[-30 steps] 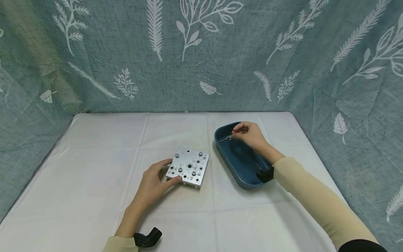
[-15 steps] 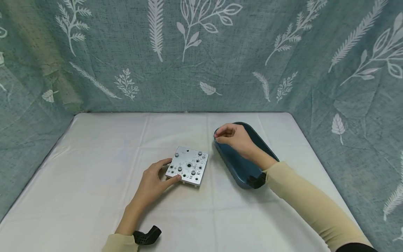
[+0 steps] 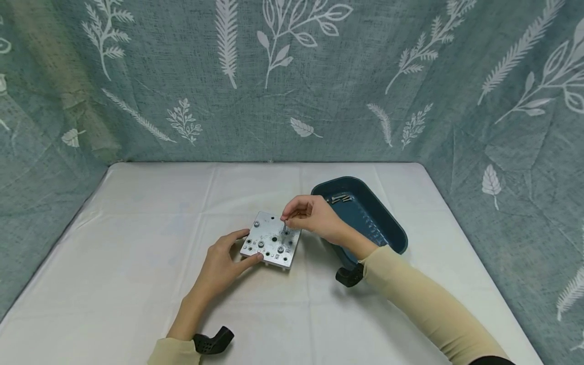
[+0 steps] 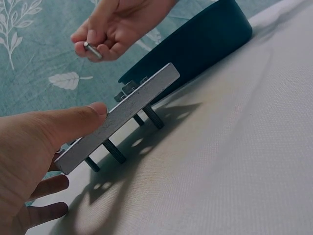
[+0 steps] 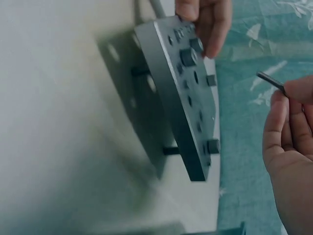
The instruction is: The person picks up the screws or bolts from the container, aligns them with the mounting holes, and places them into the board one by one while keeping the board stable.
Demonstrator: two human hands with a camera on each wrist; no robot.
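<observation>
Right hand [image 3: 315, 218] over the metal plate [image 3: 264, 234], screw [image 5: 270, 82] pinched in its grip.
The screw's shank points down towards the plate's upper face, apart from it; the left hand [image 3: 223, 261] grips the plate's left side. Fingertips [image 5: 298, 92] cover the screw's upper end; which hole lies beneath is unclear.

The plate [image 3: 267, 235] is metal, smooth and dully shining; the bolts [image 4: 114, 151] are ridged metal. The pin [image 4: 93, 50], blurred, seems polished metal. The tray [image 3: 365, 215] is smooth plastic, the tablecloth [image 3: 137, 284] matt fabric, the curtain [image 3: 182, 66] coarse woven cloth.
</observation>
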